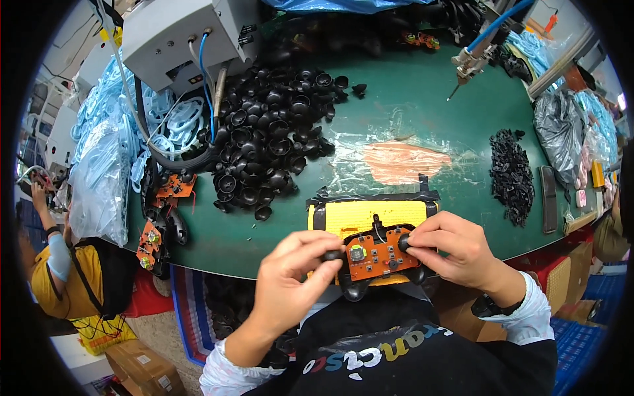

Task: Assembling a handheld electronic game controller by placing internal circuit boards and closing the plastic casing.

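Note:
In front of me a game controller's black lower shell [354, 291] holds an orange circuit board [378, 265] with small buttons and a green-and-grey joystick module [357, 253] on its left. It rests on a yellow pad [338, 215] edged with black tape. Just left of the board, my left hand [288, 274] pinches a small black dome cap [332, 255] between thumb and fingers. My right hand [456, 245] grips another black cap [403, 243] at the board's upper right; its fingers partly cover that spot, and whether the cap is seated cannot be seen.
A heap of black dome caps [264, 142] lies beyond my left hand, under a grey machine box [175, 43] with hoses. Small black parts [510, 178] are piled at right. An electric-screwdriver-like tool [467, 65] hangs above the green table [403, 86]. Orange boards [148, 244] lie left.

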Motion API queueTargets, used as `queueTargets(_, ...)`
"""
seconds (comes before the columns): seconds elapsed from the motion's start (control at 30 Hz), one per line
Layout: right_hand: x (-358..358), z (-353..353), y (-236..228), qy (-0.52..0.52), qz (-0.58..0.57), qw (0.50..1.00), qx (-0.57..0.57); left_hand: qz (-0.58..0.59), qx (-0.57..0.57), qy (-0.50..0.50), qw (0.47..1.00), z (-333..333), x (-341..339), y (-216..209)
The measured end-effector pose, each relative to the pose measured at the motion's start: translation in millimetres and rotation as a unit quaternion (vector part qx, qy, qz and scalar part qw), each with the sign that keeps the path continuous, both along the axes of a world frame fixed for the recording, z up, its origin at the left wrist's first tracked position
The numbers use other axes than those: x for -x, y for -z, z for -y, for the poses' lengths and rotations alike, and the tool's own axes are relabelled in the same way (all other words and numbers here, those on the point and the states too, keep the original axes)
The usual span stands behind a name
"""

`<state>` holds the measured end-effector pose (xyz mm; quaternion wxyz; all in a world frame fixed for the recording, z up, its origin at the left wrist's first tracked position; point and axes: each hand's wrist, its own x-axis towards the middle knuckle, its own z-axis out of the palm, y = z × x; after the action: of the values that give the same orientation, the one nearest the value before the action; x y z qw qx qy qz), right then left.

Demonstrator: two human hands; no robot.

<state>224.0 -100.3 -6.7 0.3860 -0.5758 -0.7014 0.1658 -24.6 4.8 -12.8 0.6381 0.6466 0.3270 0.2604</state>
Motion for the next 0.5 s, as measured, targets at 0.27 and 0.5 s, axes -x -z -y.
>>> queueTargets(0.27, 1.1, -1.7, -5.4, -0.02, 0.048, 0.999, 0.013, -0.085, -0.271, -0.008, 0.959, 9.3, -22.5, 6.1)
queueTargets(0.5, -0.1, -0.6, -4.5, -0.03, 0.05, 0.998, 0.02, -0.118, -0.302, 0.001, 0.946, 7.1, -23.1, 17.1)
